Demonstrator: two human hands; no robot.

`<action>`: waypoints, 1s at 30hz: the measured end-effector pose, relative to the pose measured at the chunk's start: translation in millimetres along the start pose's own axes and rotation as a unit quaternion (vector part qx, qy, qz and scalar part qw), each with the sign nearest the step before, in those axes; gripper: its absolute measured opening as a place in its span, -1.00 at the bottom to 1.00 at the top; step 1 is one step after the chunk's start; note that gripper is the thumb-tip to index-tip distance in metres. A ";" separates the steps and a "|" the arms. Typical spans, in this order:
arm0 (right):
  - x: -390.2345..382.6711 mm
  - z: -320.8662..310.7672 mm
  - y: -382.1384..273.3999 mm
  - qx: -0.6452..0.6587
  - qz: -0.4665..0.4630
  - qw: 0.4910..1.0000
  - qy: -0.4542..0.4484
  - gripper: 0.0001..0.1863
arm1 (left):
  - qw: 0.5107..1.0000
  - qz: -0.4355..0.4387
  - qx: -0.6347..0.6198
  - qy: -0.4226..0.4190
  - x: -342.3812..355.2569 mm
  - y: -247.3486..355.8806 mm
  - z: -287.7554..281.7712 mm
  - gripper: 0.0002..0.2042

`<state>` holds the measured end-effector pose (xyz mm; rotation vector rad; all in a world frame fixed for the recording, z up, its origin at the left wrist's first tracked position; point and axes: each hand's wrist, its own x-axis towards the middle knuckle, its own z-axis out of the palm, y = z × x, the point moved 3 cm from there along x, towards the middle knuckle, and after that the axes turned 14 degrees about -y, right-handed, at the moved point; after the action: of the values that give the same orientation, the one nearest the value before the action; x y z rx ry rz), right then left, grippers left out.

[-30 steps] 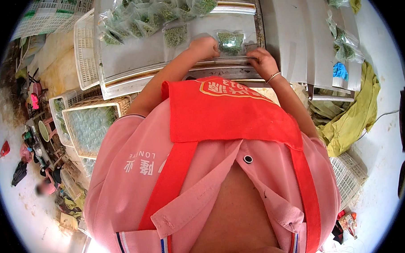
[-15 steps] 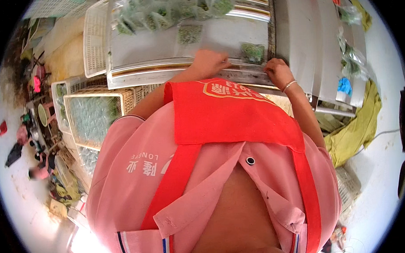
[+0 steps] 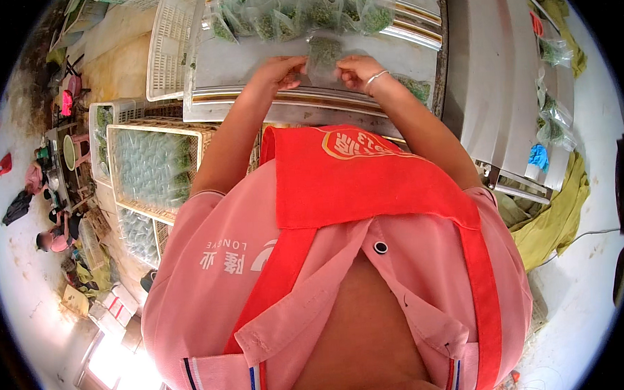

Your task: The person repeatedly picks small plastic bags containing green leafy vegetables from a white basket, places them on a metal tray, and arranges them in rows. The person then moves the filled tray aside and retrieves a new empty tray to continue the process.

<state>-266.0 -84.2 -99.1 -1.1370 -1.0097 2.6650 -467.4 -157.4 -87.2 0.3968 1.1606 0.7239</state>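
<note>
A clear plastic bag of small green produce (image 3: 323, 51) lies on the metal worktable (image 3: 246, 77) in front of me. My left hand (image 3: 280, 72) is at its left edge, fingers curled with their tips against the plastic. On the opposite side my right hand (image 3: 359, 72), with a white band at the wrist, pinches the bag's near right corner. A similar bag (image 3: 415, 88) lies by the table's near right edge, partly behind my right forearm. Beyond the hands, several filled bags (image 3: 299, 17) stand close together in a row.
At the left, a cream crate (image 3: 204, 154) is packed with filled bags, and an empty-looking crate (image 3: 164, 52) adjoins the table. A stainless steel surface (image 3: 486, 65) stands right, with bags (image 3: 555, 121) along its far side. Another person (image 3: 59, 235) is far left.
My right hand has moved left from the table's near right edge to the middle bag. My left hand has shifted left and away from me to that bag's other side.
</note>
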 end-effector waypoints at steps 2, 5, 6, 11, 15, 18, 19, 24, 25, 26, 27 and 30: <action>-5.2 -6.4 -3.3 0.040 0.008 0.998 -0.037 -0.87 | 0.999 0.006 -0.031 -0.042 2.0 -1.3 6.1 -0.82; -15.9 -20.0 -1.9 0.076 0.033 0.994 -0.066 -0.91 | 0.995 0.023 -0.048 -0.090 5.5 -2.4 13.2 -0.82; -25.1 -19.4 -7.5 0.036 0.012 0.996 -0.087 -0.91 | 0.993 0.027 -0.049 -0.104 6.3 -3.3 15.9 -0.82; -52.2 -35.2 -34.3 -0.321 -0.013 0.946 -0.046 -0.87 | 0.950 0.053 0.285 -0.116 14.6 3.3 15.7 -0.82; -58.7 -32.7 -38.3 -0.696 -0.072 0.701 0.138 -0.88 | 0.839 0.100 0.535 0.006 25.8 14.0 50.9 -0.76; -63.6 -15.3 -23.1 -0.758 -0.118 0.599 0.229 -0.88 | 0.775 0.117 0.615 0.083 28.6 18.0 52.1 -0.73; -63.0 -12.9 -14.7 -0.757 -0.139 0.587 0.250 -0.87 | 0.752 0.122 0.640 0.102 28.3 20.4 52.2 -0.73; -55.0 -3.1 19.9 -0.745 -0.133 0.627 0.186 -0.86 | 0.696 0.102 0.707 0.074 21.7 18.2 38.5 -0.78; -57.8 -6.8 17.4 -0.747 -0.101 0.635 0.170 -0.86 | 0.701 0.100 0.705 0.050 19.4 15.6 38.6 -0.78; -61.4 -10.4 13.7 -0.748 -0.068 0.642 0.153 -0.85 | 0.730 0.079 0.679 -0.015 20.7 11.5 42.2 -0.78; -70.2 -8.4 0.5 -0.751 0.012 0.643 0.146 -0.83 | 0.757 0.057 0.647 -0.075 19.2 11.3 50.0 -0.78; -78.6 -33.7 -10.2 -0.759 0.118 0.623 0.145 -0.82 | 0.761 0.053 0.631 -0.142 33.0 -1.1 78.4 -0.76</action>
<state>-188.6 -82.1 -61.6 -1.6845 -3.2422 0.9630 -387.3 -129.1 -81.7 1.6573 1.1938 -0.1653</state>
